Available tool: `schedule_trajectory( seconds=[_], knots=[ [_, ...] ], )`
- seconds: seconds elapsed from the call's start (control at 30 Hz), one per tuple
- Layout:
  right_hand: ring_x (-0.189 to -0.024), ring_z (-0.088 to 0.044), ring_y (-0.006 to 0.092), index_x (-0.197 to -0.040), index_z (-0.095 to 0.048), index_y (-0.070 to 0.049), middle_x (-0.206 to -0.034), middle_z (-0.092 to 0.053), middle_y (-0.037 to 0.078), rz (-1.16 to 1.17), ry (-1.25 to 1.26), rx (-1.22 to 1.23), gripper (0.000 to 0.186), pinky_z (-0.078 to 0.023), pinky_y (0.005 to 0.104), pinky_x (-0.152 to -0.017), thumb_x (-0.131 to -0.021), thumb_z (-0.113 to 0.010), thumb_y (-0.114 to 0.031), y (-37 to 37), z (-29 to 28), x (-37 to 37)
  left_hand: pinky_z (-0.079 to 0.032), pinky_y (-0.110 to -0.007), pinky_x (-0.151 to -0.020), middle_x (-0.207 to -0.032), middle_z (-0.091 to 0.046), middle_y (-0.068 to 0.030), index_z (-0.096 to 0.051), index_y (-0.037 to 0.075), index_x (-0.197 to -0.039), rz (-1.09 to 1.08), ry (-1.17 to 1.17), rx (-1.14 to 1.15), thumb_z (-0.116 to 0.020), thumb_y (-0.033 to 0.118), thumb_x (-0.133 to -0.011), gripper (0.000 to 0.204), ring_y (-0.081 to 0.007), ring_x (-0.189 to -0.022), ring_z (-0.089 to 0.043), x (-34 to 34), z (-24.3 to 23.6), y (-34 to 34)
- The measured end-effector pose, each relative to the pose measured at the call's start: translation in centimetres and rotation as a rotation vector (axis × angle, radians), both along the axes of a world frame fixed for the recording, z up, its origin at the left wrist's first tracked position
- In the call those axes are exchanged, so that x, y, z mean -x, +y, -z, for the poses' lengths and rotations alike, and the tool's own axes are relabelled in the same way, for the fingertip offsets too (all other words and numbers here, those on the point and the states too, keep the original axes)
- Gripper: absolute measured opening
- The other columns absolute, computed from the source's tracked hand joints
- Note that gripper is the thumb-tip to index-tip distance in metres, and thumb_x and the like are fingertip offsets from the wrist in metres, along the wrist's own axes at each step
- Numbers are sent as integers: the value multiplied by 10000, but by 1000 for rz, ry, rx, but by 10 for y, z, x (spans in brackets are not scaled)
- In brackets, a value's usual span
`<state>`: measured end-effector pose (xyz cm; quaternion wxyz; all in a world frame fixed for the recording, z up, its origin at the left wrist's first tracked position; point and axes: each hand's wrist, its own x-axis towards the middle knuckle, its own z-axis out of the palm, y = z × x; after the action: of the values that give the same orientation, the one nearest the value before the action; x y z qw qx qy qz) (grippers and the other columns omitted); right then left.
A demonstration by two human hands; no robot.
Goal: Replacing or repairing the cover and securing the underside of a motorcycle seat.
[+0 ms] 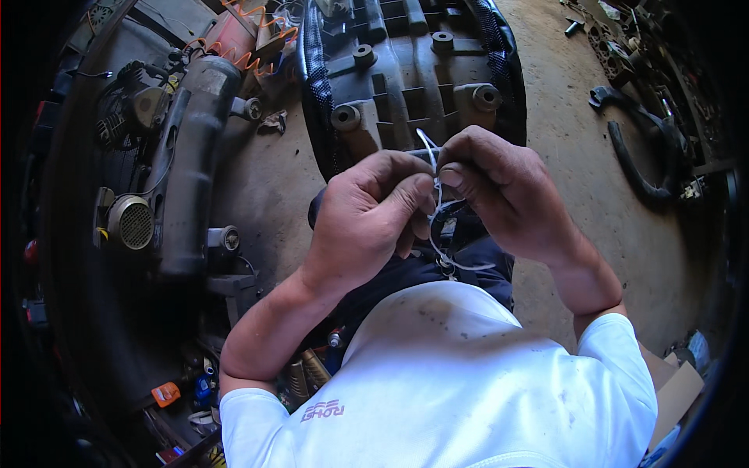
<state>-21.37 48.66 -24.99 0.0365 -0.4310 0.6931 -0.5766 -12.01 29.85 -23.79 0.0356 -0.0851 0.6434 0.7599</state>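
My left hand (363, 210) and my right hand (507, 191) meet in front of my chest, fingertips almost touching. Both pinch a thin white cord (438, 243) between thumb and fingers. A bent loop of it sticks up above the fingertips, and a loose end hangs below and curls to the right. Whether it is knotted at the pinch is too small to tell. Just beyond my hands a black seat (402, 97), looking like a motorcycle's, lies upside down, its ribbed underside and round rubber feet showing.
On the left stands a dark cylindrical tank (199, 156) with a motor beside it, like an air compressor. An orange coiled hose (248, 58) hangs behind. At the right, black curved parts (647, 152) lie on the concrete floor (566, 101). An orange-labelled bottle (165, 394) is at lower left.
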Motion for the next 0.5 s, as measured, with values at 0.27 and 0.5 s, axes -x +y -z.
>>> schedule_trajectory(
  seconds=[0.27,0.5],
  knots=[
    [-824,-656,94,-1114,-646,7,-898,-682,63,-149,-198,86,116,-564,314,-704,-1000,-664,3,-11,-3,11,-475,-174,-588,-900,-711,-15,-702,-17,-1190,264,143,158,-688,90,-1036,188,-36,-746,-637,4,0,-2],
    [-887,-703,177,-1173,-660,-16,-1041,-714,86,-142,164,-52,276,-555,316,-811,-907,-715,26,2,-15,17,-464,-197,-652,-877,-705,28,-773,-9,-1035,267,-15,-12,-716,138,-1036,158,-9,-765,-568,11,5,-17]
  ],
)
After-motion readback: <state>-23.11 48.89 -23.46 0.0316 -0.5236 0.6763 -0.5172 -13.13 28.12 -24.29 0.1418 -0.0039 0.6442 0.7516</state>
